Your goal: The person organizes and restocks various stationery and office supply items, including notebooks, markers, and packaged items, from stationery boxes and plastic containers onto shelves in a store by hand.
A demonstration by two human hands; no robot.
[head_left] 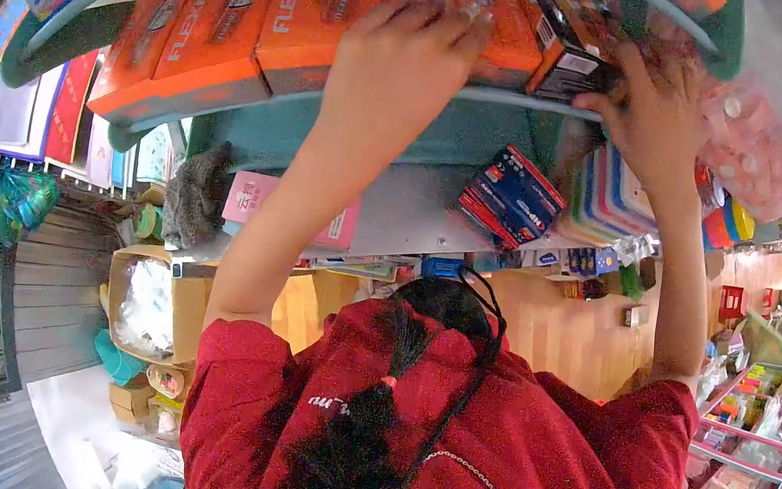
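at the top, left hand has fingers curled over orange boxes; right hand, fingers spread, touches a black box at its right.

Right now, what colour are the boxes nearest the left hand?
Mostly orange boxes, seen in the head view.

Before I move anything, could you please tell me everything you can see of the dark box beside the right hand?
The dark box looks like printed cardboard, mostly black with yellow markings and white barcode labels towards its near end. It sits at a slant at the right end of the row of orange boxes, its near end by the pale rail. The right hand is against its right side, apparently touching it. Its print is too blurred to read.
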